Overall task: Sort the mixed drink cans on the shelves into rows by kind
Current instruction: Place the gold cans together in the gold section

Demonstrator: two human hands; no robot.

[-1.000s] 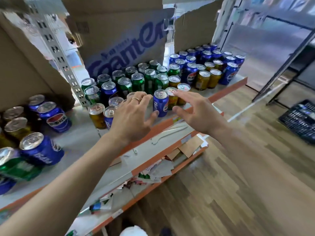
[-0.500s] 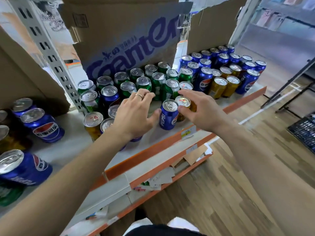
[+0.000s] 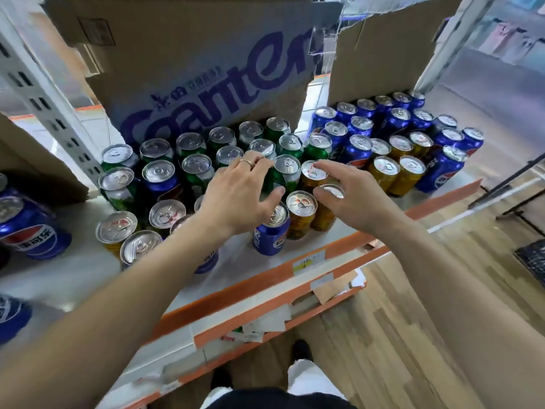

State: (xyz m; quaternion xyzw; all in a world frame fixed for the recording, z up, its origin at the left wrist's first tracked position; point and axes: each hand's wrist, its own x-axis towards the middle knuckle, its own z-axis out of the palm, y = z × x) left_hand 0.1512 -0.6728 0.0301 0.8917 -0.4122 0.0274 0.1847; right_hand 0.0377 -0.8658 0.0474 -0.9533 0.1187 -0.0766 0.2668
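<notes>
Both arms reach forward; left hand (image 3: 239, 199) spread, right hand (image 3: 354, 199) loosely curved.

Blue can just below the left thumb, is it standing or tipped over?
Standing: the blue metal drink can has its silver lid facing up.

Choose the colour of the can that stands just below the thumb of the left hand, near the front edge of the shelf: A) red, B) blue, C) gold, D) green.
B: the can under the thumb of the left hand has a blue body with a round logo, while the two gold cans stand to its right.
</notes>
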